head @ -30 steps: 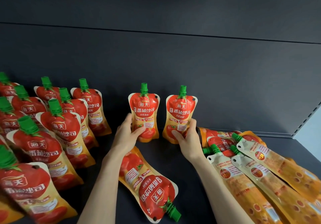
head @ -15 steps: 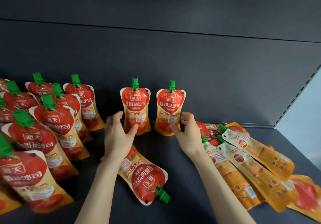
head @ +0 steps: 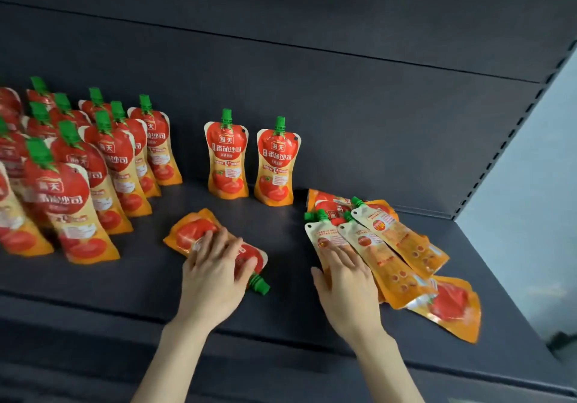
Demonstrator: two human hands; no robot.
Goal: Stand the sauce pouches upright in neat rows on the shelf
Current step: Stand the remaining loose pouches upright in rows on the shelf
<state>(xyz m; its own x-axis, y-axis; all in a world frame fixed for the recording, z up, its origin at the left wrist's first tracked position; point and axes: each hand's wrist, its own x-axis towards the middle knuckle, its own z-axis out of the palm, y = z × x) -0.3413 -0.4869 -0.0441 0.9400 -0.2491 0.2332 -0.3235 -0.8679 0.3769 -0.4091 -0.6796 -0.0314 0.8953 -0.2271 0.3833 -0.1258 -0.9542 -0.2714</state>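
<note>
Red-and-orange, the lone pouch [head: 192, 234] lay flat and face up near the middle of the dark shelf [head: 134, 280]. Its long axis ran diagonally, and its green cap [head: 258, 284] pointed toward the near right. The left hand [head: 215, 274] rested on its cap end, fingers spread and laid over the film.

To the right, a pile of pouches [head: 393, 246] lay mostly back side up, fanned, with caps aimed at the far left. The right hand [head: 346, 280] lay on the leftmost of them, fingers straight and slightly apart.

Behind, an upright pair [head: 249, 162] stood side by side near the back panel [head: 359, 105], caps up and labels forward. Standing rows [head: 103, 165] filled the shelf's left side, their long axes vertical.
</note>
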